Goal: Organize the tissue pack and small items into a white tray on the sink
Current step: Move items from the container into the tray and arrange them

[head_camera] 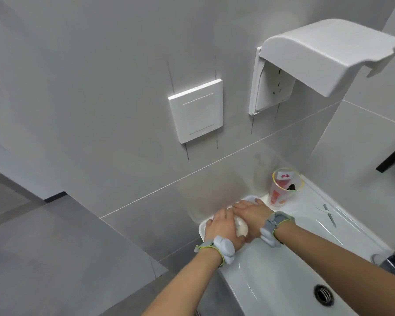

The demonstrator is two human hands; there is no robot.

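A white tray (249, 198) rests on the sink's left rim against the wall. Inside it lies a white tissue pack (241, 226), mostly covered by my hands. My left hand (221, 226) presses on the pack's near left side. My right hand (251, 213) lies over its far right side, fingers reaching toward the tray's far end. Both hands grip the pack together. Any small items in the tray are hidden under the hands.
A clear plastic cup (284, 187) with red contents stands on the rim just beyond the tray. The white sink basin (283, 270) with its drain (323, 294) lies to the right. A wall switch plate (197, 110) and open socket cover (324, 53) hang above.
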